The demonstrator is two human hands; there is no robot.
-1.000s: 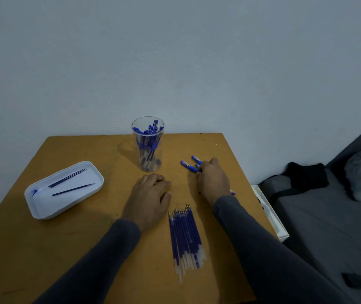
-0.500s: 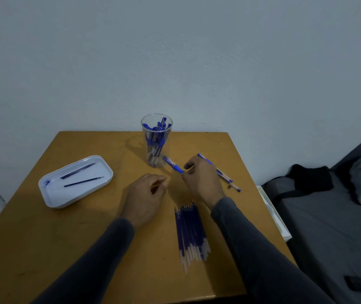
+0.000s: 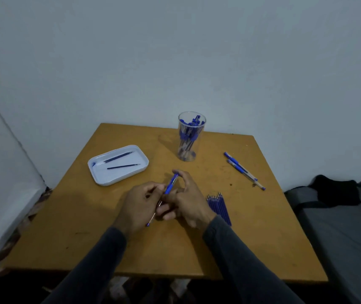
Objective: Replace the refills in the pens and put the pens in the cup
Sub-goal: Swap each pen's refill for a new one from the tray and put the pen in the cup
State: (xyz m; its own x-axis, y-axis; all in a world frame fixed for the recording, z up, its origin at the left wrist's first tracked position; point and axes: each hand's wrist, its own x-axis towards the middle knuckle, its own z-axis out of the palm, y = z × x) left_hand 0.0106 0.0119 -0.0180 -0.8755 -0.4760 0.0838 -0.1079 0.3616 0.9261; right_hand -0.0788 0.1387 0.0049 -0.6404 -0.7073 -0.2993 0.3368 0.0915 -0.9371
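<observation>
Both hands hold one blue capped pen (image 3: 171, 184) above the middle of the wooden table (image 3: 263, 227). My left hand (image 3: 139, 206) grips its clear barrel, whose end sticks out below the palm. My right hand (image 3: 188, 200) pinches the blue capped end. A clear cup (image 3: 191, 137) holding several blue pens stands at the back of the table. Two more pens (image 3: 243, 171) lie at the right. A bundle of blue refills (image 3: 219, 207) lies beside my right wrist.
A white tray (image 3: 100, 178) with two loose refills and a small blue piece sits at the left. A grey bed with a black cloth (image 3: 335, 191) stands to the right of the table. The wall runs behind.
My right hand lifted one pen from the right side and brought it to the middle, where my left hand took hold too. The camera view shifted left.
</observation>
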